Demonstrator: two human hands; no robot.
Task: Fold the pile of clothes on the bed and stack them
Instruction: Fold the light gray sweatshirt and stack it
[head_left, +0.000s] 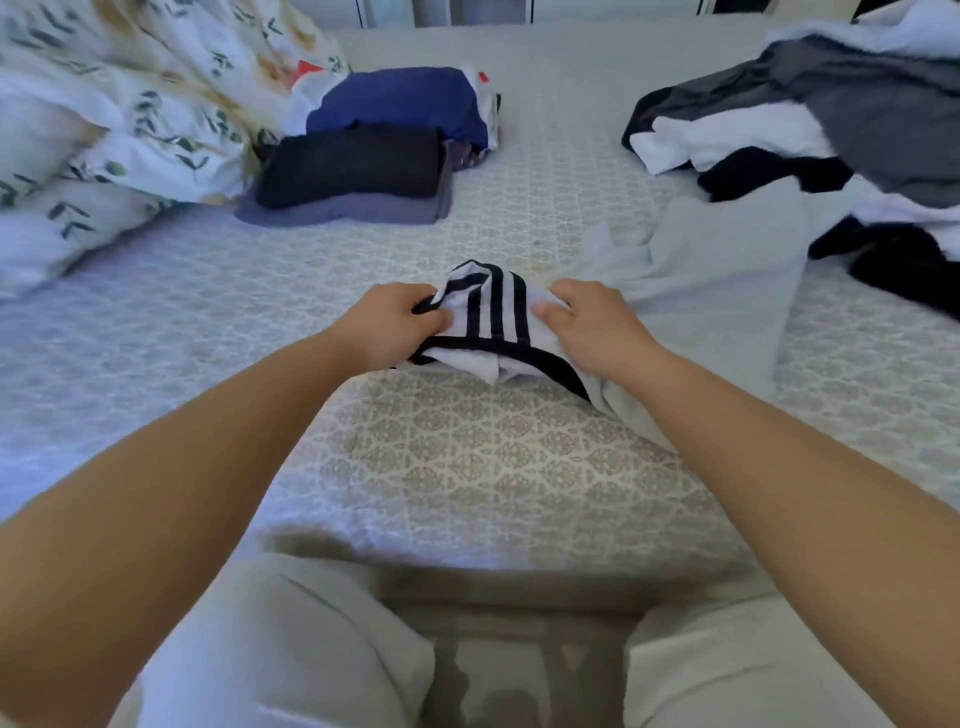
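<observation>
Pale-trousered knees (291, 639) press against the bed (467, 467). Both hands, left hand (400, 325) and right hand (592, 325), clamp a black-and-white striped garment (493, 317) just above the cover. Folded stack (358, 176) far left; unfolded pile (831, 135) far right.

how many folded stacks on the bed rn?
2, both far left beside the floral duvet: a near stack with a black piece over grey ones, and a blue-topped stack right behind it. More layers may be hidden underneath.
</observation>
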